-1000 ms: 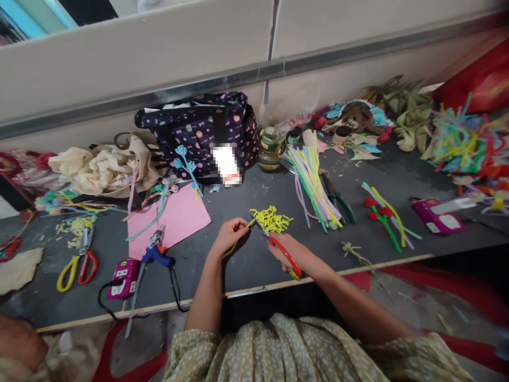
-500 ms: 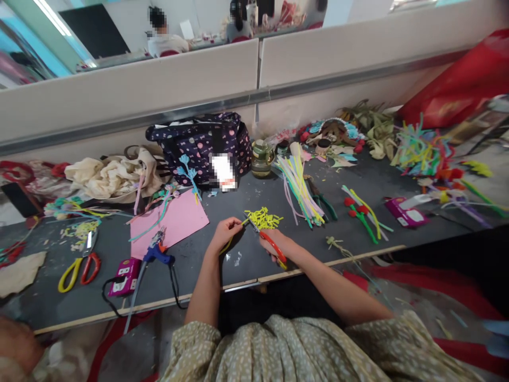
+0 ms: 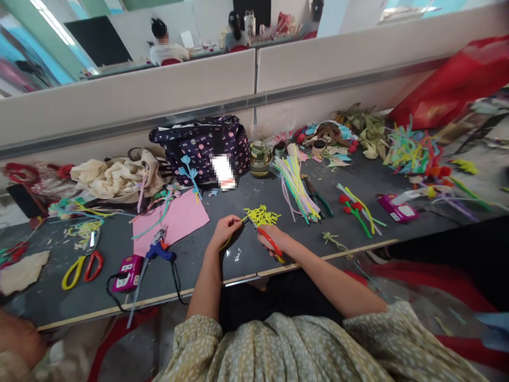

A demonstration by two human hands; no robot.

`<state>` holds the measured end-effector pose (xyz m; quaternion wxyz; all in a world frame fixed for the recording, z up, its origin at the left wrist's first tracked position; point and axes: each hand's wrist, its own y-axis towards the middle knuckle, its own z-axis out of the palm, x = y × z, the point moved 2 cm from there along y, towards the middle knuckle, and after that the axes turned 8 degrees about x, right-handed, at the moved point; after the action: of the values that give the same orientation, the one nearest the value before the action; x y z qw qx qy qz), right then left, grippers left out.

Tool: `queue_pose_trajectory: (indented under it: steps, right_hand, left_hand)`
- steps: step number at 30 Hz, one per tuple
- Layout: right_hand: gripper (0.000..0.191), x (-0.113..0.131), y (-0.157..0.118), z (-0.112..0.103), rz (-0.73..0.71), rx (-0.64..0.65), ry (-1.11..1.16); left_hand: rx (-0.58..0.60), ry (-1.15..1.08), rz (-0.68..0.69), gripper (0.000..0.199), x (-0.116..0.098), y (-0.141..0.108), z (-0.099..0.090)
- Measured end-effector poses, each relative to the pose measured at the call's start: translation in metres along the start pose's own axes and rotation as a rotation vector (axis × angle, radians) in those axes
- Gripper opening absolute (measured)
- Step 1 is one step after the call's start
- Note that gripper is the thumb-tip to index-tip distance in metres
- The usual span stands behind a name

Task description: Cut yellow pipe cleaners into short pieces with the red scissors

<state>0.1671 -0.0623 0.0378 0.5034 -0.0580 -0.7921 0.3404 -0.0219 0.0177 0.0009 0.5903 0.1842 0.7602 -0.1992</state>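
- Holding a yellow stem (image 3: 226,243) in the left hand (image 3: 227,232), thumb and finger pinched close to its tip; tip sits just left of the yellow pile (image 3: 262,216), my landmark here. Short grip probably steadies the end for the blades.
- Right hand (image 3: 272,237) wrapped round the scissors (image 3: 270,241), on the near side of the pile; blades point at the stem tip. Whether blades touch the stem: too small to tell.
- Pile lies right beyond the blades, likely so short bits drop together.
- Stem's long tail runs back under the left hand, toward the body, presumably out of the blades' way.
- Stem bundle (image 3: 300,185): right of the pile and farther back, laid lengthwise, seemingly within easy reach. Pliers (image 3: 324,204) just beyond its right side.
- Red flowers (image 3: 360,216): well right of the pile, beside loose stems.
- Glue gun (image 3: 159,250): left of the pile, by the pink sheet (image 3: 170,223), nozzle facing away from the body, perhaps for safety.
- Spare scissors (image 3: 93,244): far left of the pile, nobody's hand on them.
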Motion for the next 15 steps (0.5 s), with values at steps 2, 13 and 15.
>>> queue_pose_trajectory:
  steps: [2,13,15]
  right_hand:
    - [0.01,0.0008,-0.0003,-0.0001,-0.002,0.003,-0.036]
    - [0.009,0.004,-0.0048,0.0008,-0.022,0.017,-0.13]
    - [0.008,0.0027,-0.0043,0.0016,-0.012,0.013,-0.117]
  left_hand:
    - [0.011,0.004,-0.005,0.029,-0.0005,-0.0004,-0.0005]
    - [0.065,0.049,-0.12,0.029,0.0017,-0.0048,-0.0037]
    - [0.052,0.114,-0.111,0.025,0.0016,-0.005,-0.004]
